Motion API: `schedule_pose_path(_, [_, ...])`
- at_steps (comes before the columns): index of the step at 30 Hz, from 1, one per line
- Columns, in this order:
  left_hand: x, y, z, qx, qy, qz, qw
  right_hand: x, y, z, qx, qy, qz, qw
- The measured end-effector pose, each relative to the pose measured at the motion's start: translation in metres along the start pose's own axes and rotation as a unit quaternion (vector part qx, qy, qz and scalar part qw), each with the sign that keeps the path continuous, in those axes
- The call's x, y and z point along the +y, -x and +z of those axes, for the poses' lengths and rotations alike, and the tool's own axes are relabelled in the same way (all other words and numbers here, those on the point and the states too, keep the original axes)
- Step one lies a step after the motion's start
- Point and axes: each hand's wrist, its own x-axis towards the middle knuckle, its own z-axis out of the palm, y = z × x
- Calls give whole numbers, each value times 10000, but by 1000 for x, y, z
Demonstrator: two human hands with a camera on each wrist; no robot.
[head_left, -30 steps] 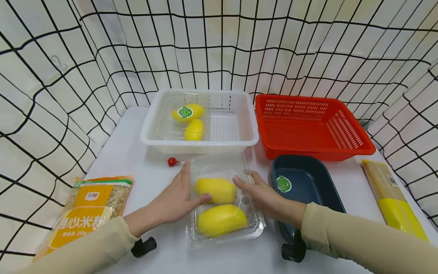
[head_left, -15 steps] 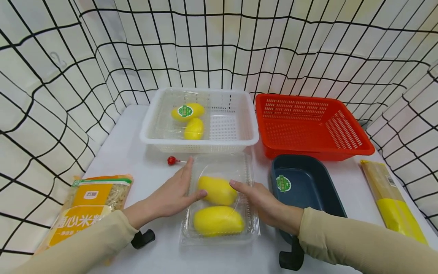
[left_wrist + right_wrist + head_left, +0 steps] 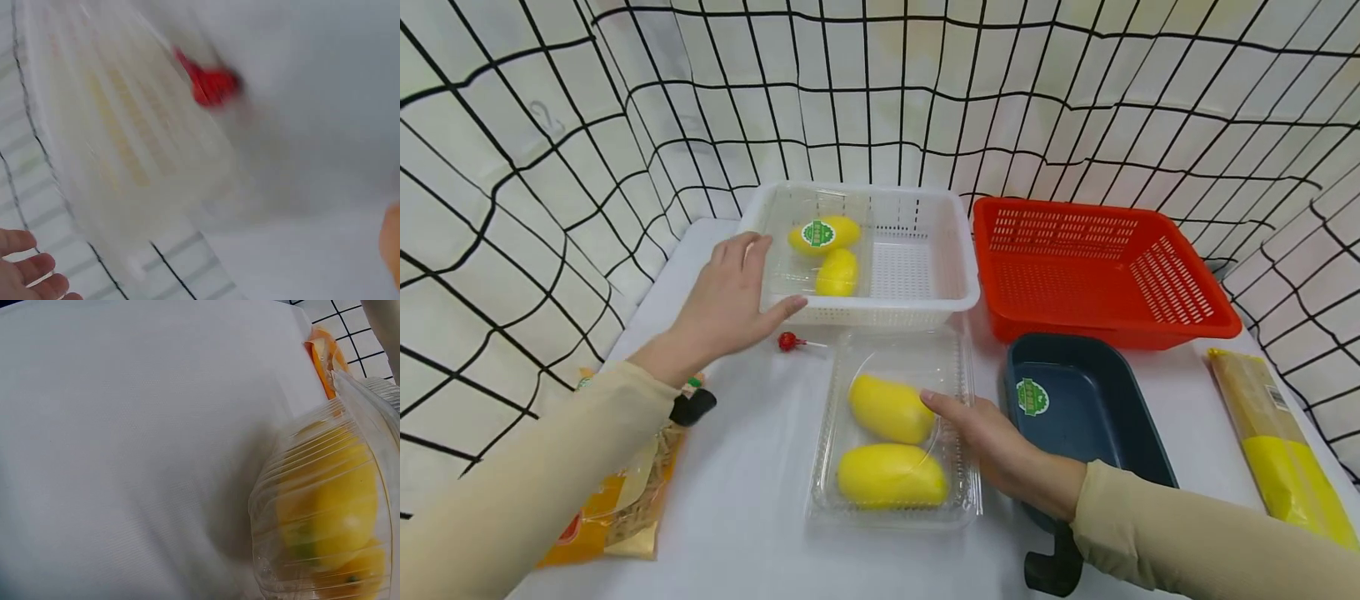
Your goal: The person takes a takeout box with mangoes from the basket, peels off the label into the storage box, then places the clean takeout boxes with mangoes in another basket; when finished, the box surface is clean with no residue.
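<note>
My right hand holds the right side of a clear plastic clamshell box, thumb on top. Two yellow mangoes lie inside it, and in the right wrist view the box shows its ribbed side. My left hand, fingers spread and holding nothing, is over the front left corner of the white basket; whether it touches the rim I cannot tell. In that basket stands another clear box with two yellow mangoes, one bearing a green sticker. The left wrist view is blurred.
A red lollipop lies before the white basket. To the right are a red basket, a dark blue pan and a yellow packet. An orange food bag lies partly under my left forearm. Black wire mesh surrounds the table.
My left hand has let go of the box and moved up and left to the white basket. My right hand stays on the box. The orange bag has shifted under the left sleeve.
</note>
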Motion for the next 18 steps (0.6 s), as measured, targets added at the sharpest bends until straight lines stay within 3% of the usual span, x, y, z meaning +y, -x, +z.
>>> schedule_pose_path(4, [-29,-20,3,-801,-298,-582,9946,1,1,-1,-13,-62,-5,10000])
schedule_pose_path(8, [-44,-30,9,-1482,-284,-823,9851,2,1,-1,-42,-61,32,10000])
schedule_pose_path(14, [-50,-36,10,-1995,-332,-968,9745,3,1,-4,-38,-72,6,10000])
schedule_pose_path(18, [-49,-38,11,-2125,-396,-1015,9711,2,2,-7,-18,-89,-21,10000])
